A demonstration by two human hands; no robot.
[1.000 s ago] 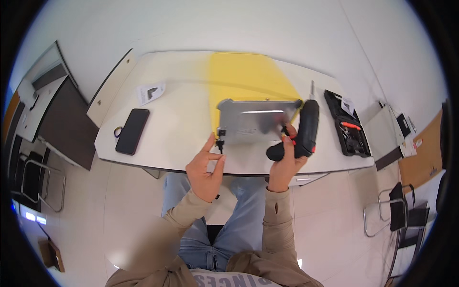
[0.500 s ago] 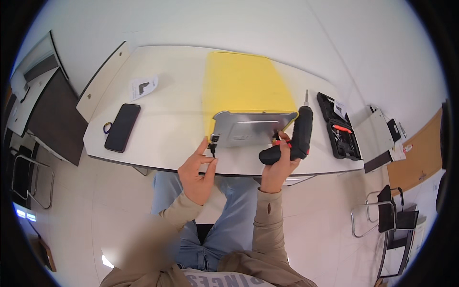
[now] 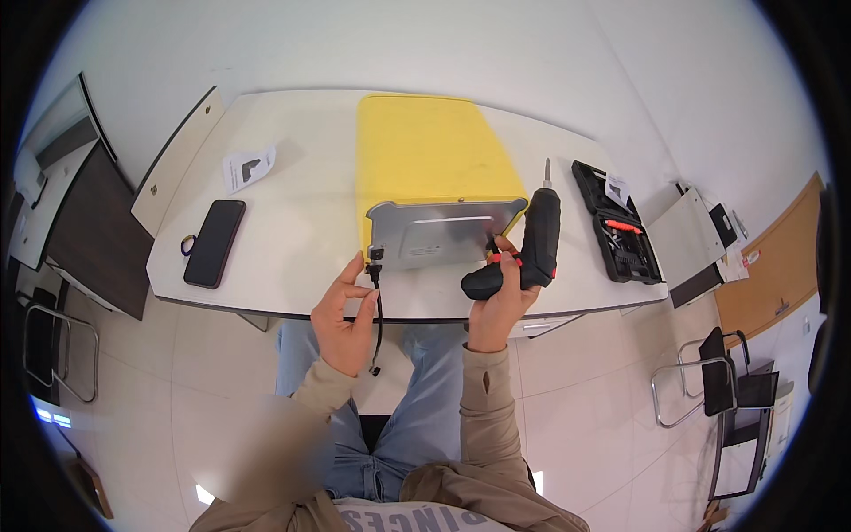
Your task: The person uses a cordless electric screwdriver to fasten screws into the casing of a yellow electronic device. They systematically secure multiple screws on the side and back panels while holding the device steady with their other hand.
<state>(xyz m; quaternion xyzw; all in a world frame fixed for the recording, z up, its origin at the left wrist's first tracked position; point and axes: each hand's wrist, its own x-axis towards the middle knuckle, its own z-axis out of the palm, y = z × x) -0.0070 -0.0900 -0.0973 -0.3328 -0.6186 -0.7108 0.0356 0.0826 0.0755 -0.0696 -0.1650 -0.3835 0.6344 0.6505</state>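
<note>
A tall yellow housing (image 3: 434,146) lies on the table, its silver metal end plate (image 3: 443,241) facing me. A black plug (image 3: 376,257) sits at the plate's left corner, and its short black cable (image 3: 380,324) hangs down past the table edge. My left hand (image 3: 344,319) is beside that plug, index finger at the housing's corner and thumb next to the cable; its fingers are apart. My right hand (image 3: 502,310) grips a black and red cordless screwdriver (image 3: 541,235), bit pointing away from me. Some right fingertips lie by the plate's right corner, partly hidden.
A black phone (image 3: 215,244) and a small ring-shaped object (image 3: 187,246) lie at the left, with a printed leaflet (image 3: 249,168) behind. An open black tool case (image 3: 612,217) stands at the right. Chairs (image 3: 709,372) stand on the floor at both sides.
The cable, bunched near my left fingers before, now hangs down at full length. My left thumb is a little farther from the plug. The screwdriver stays in my right hand.
</note>
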